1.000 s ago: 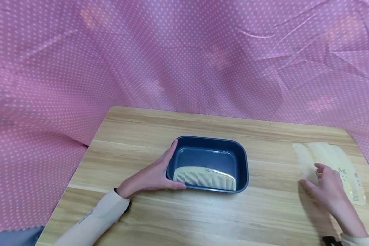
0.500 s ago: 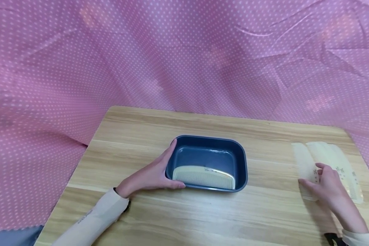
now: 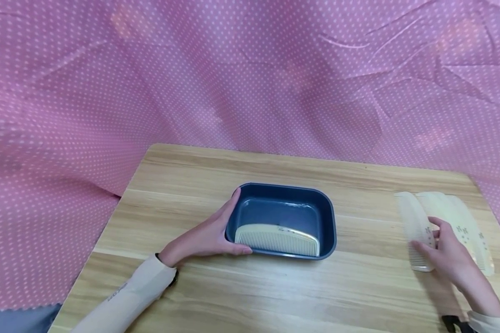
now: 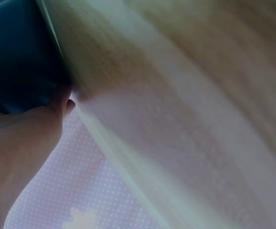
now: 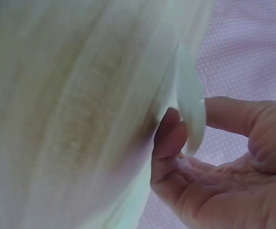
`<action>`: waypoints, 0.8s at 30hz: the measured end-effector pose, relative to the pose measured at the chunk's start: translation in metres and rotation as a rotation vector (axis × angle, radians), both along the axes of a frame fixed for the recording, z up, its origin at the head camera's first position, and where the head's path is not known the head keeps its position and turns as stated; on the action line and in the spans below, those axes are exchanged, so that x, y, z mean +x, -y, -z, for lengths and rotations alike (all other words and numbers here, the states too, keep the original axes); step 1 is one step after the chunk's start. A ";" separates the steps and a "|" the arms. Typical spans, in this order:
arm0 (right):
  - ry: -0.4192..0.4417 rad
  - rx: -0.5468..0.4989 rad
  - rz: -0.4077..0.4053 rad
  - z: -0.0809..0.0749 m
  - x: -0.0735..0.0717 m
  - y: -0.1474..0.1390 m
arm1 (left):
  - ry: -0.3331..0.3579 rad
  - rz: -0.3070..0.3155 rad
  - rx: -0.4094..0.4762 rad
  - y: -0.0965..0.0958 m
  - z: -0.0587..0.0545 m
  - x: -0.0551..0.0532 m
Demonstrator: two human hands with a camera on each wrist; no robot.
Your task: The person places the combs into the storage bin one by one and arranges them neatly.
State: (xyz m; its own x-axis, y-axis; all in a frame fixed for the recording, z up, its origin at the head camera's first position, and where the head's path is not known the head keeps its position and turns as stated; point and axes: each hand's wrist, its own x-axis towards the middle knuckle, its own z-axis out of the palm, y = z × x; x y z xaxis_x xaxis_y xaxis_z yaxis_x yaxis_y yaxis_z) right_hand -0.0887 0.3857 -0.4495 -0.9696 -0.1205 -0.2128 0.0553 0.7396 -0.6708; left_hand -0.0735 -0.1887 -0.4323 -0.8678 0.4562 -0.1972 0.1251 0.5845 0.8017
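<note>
A dark blue rectangular box (image 3: 283, 210) stands on the table, and a cream comb (image 3: 277, 239) lies inside along its near wall. My left hand (image 3: 206, 238) grips the box's left end, the thumb along the near side and a finger at the far corner. In the left wrist view the thumb touches the box's wall (image 4: 23, 52). At the right, my right hand (image 3: 452, 254) pinches a cream comb (image 3: 414, 229) between thumb and fingers. The right wrist view shows this comb (image 5: 191, 95) nearly edge-on, tilted up from the table.
Several more cream combs (image 3: 456, 210) overlap in a row just right of the pinched one, partly behind the right hand. The wooden table (image 3: 183, 175) ends at a rounded edge, and a pink dotted cloth (image 3: 250, 78) hangs behind and beside it.
My right hand has closed thumb and fingers on the leftmost comb, which has tilted up and shifted slightly against the others. The left hand and the box stay put.
</note>
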 end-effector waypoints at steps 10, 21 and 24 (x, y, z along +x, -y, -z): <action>-0.011 -0.160 0.002 0.002 0.003 0.001 | 0.010 -0.001 -0.005 -0.001 -0.002 0.000; -0.032 -0.247 0.065 0.001 0.009 0.006 | 0.016 -0.014 -0.012 -0.002 -0.002 0.001; -0.056 -0.293 0.079 0.003 0.012 0.008 | 0.019 -0.016 -0.012 -0.001 -0.002 0.002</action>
State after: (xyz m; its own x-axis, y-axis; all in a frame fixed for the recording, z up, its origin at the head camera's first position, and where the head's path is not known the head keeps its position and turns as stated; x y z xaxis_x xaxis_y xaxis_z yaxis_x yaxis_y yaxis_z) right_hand -0.0767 0.3772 -0.4530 -0.9877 -0.0922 -0.1261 0.0621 0.5089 -0.8586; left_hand -0.0719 -0.1874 -0.4300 -0.8710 0.4398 -0.2192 0.1002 0.5956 0.7970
